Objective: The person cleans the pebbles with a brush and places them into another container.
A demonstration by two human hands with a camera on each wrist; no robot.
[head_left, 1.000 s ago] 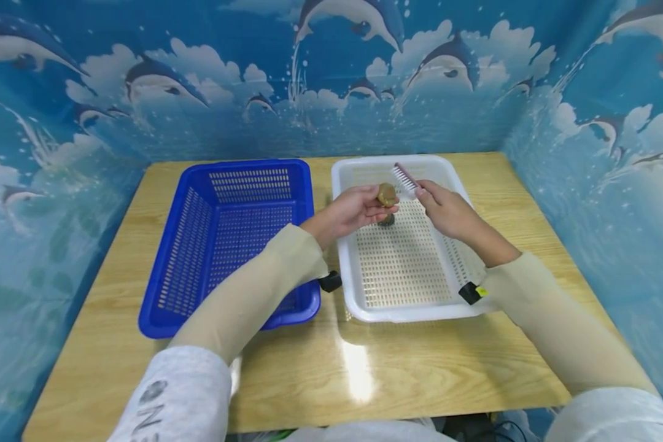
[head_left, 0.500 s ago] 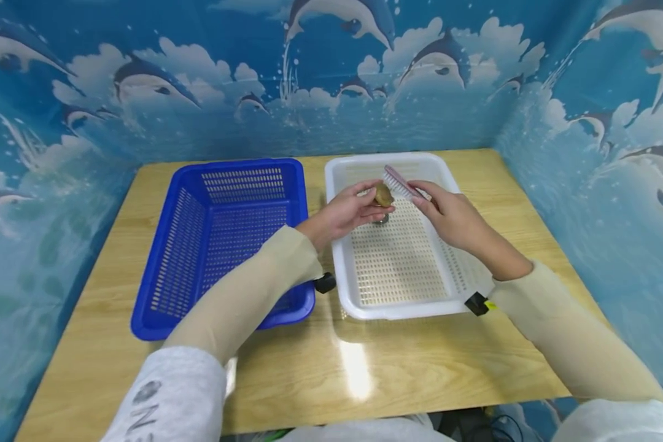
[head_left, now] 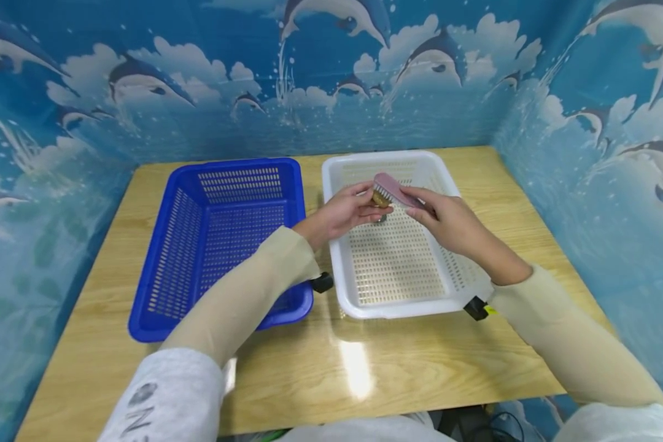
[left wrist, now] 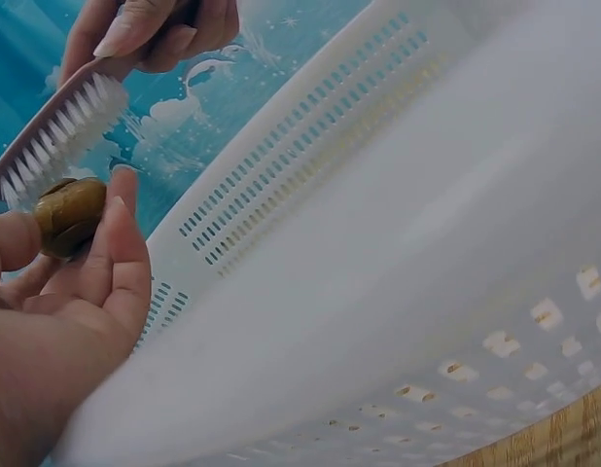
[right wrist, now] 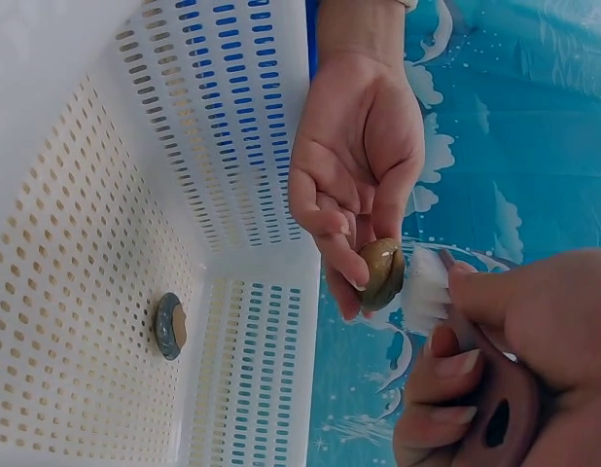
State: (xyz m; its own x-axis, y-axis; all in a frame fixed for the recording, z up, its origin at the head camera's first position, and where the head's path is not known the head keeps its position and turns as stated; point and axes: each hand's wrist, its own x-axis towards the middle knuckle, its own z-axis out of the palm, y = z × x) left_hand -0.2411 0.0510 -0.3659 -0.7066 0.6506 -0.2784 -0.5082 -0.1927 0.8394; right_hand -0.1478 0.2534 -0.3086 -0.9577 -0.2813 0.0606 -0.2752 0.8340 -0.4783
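Observation:
My left hand [head_left: 353,210] pinches a small brown, rounded snail shell [right wrist: 380,272] between thumb and fingertips, above the white basket [head_left: 398,312]. In my right hand [head_left: 447,221] is a pink-handled brush [head_left: 393,188], gripped by the handle. Its white bristles [left wrist: 65,136] face the shell and lie right at its surface in the left wrist view. A second, dark grey snail shell [right wrist: 168,327] with a tan face lies on the basket floor; in the head view my left fingers partly hide it.
A blue basket [head_left: 296,245] stands left of the white one on the wooden table [head_left: 287,380]. A dolphin-print cloth [head_left: 199,135] encloses the table at the back and sides. Black wrist cameras [head_left: 323,282] stick out near the basket rims.
My right hand has brought the brush left and down over the shell, turning it so its pink back faces up. My left hand keeps its hold, the shell slightly tilted.

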